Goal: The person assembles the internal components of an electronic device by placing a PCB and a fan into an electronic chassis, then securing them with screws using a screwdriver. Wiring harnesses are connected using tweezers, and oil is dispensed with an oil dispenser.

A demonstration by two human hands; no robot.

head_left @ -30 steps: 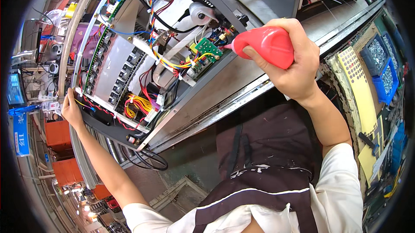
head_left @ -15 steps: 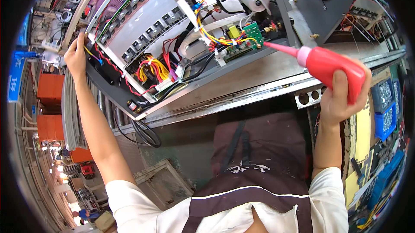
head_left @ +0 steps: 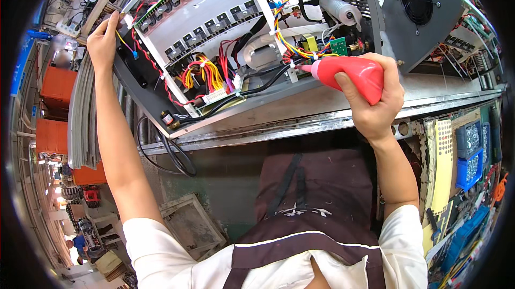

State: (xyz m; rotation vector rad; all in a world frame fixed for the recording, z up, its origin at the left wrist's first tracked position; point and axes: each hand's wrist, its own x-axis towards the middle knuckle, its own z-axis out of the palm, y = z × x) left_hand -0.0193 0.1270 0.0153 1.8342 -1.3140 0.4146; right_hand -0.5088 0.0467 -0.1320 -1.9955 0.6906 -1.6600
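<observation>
My right hand (head_left: 378, 98) is closed round a red squeeze bottle (head_left: 351, 72) with a pink collar. The bottle lies nearly level, and its thin nozzle points left into the wiring of an open electrical machine (head_left: 236, 108). Its tip is by a white connector and bundled wires, left of a small green circuit board (head_left: 338, 46); whether it touches them I cannot tell. At the machine's left corner, my left hand (head_left: 103, 45) grips the frame edge with bent fingers. Yellow and red wires (head_left: 206, 74), a pale coil and rows of black transistors fill the casing.
The machine rests on a metal-edged roller line (head_left: 257, 138). A grey panel with a black fan (head_left: 417, 0) stands at the right. Blue bins of small hardware (head_left: 469, 168) lie further right. A black cable (head_left: 179, 163) hangs below the left edge. Orange crates (head_left: 53, 136) are stacked at left.
The red bottle has moved left and down in my right hand, its nozzle going from the green board to the wires left of it. My left hand stays at the frame corner.
</observation>
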